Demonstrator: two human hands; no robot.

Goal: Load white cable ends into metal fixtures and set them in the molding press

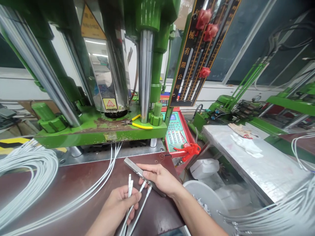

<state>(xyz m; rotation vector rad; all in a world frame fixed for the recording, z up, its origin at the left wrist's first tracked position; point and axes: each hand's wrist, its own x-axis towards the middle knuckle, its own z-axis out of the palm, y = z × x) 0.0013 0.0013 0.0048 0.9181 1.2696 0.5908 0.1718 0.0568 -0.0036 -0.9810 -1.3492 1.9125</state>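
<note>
My left hand point(125, 200) is closed around several white cables point(130, 186), their plug ends pointing up past the fingers. In my right hand point(159, 178) is a flat grey metal bar point(133, 166), pinched between thumb and fingers and slanting down to the right. Two white cables point(147, 200) run from the bar's lower edge toward the front of the brown table point(98, 183). Whether they are fixed in the bar cannot be made out, as my fingers cover part of it. Both hands are close together above the table, before a green press point(137, 135).
Yellow-handled pliers point(141, 125) lie on the press base. A big coil of white cables point(46, 164) is at left. Right of the table are a control panel point(174, 131), a red air gun point(189, 149), a white bin point(197, 188) and a metal-topped table point(236, 164) with gloves.
</note>
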